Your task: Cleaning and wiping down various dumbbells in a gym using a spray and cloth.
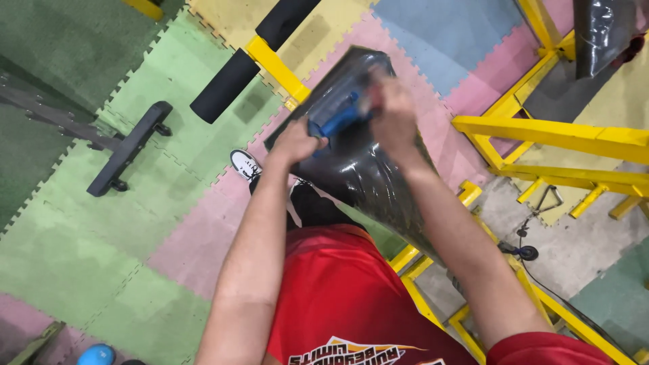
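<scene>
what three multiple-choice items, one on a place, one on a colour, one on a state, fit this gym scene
1. Where is the white shoe?
A. on the pink mat
B. on the yellow frame
C. on the black pad

2. What colour is the tool at the pad?
A. green
B. blue
C. orange

3. What is the left hand doing?
A. hanging free
B. resting flat on the floor
C. gripping the tool

Answers: 1 A, the shoe stands on a pink mat below the pad. 2 B, its handle is blue. 3 C, its fingers are closed round the blue handle, while the right hand presses on the pad's top.
</scene>
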